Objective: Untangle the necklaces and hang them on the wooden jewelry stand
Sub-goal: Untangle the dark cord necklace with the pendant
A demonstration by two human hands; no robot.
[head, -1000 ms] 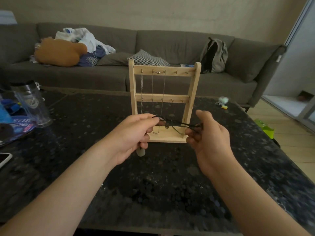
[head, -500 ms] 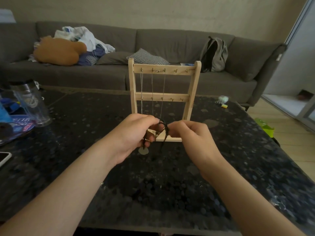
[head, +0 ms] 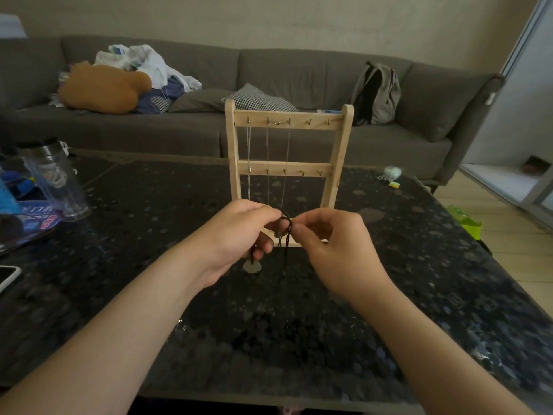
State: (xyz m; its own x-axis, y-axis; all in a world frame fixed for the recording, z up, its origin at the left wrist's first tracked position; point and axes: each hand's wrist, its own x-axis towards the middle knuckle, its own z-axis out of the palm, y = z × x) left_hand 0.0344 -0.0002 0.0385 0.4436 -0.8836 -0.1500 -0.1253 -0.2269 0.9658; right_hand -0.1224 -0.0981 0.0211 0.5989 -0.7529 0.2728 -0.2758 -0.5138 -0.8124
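Observation:
A wooden jewelry stand [head: 338, 163] stands upright on the dark speckled table [head: 419, 280], with thin silver chains [head: 267, 151] hanging from hooks on its top bar. In front of its base, my left hand [head: 239, 235] and my right hand [head: 329, 247] pinch a black cord necklace [head: 288, 235] between their fingertips. The cord forms a small loop at the top and dangles down between the hands. A pale round pendant [head: 252, 267] hangs below my left hand.
A clear tumbler [head: 57, 181] and blue packaging [head: 27, 217] sit at the table's left, a phone [head: 7, 275] at the left edge. Small items [head: 392, 173] lie at the far right. A grey sofa [head: 299, 76] with a backpack [head: 377, 91] and clothes stands behind.
My hands, first spread apart with the cord stretched between them, have come together in front of the stand's base, and the cord now hangs in a bunched loop.

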